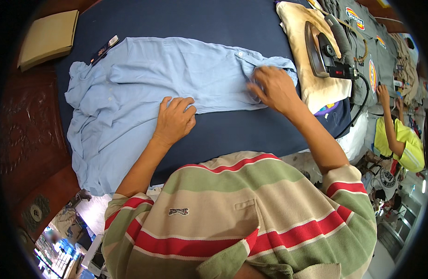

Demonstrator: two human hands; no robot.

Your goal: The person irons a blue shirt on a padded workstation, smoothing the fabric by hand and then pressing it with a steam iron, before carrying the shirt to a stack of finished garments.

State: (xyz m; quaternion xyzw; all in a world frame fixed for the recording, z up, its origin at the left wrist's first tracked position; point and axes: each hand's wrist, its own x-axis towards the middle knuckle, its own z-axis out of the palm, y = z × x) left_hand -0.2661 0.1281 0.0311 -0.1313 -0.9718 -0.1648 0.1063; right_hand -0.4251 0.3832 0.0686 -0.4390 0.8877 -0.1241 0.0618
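A light blue button shirt [144, 69] lies spread over a dark navy cloth, one sleeve stretched out to the right. My left hand [175, 118] rests at the sleeve's near edge, fingers bent and pressing on the fabric. Over the cuff end, by a small button, is my right hand [274, 88]; its fingers are smeared by motion, so I cannot make out whether they grip the cloth. A dark hang tag [104, 49] sticks out from the shirt's far left side. Just right of the cuff, an iron [322, 49] stands on a cream cloth pad [295, 28].
The navy cloth [195, 18] covers the table. A tan cardboard box [49, 39] sits at the far left, above carved dark wood [28, 116]. A black cord [365, 100] runs down from the iron. Grey garments [362, 28] lie beyond it, near a person in a yellow top [407, 144].
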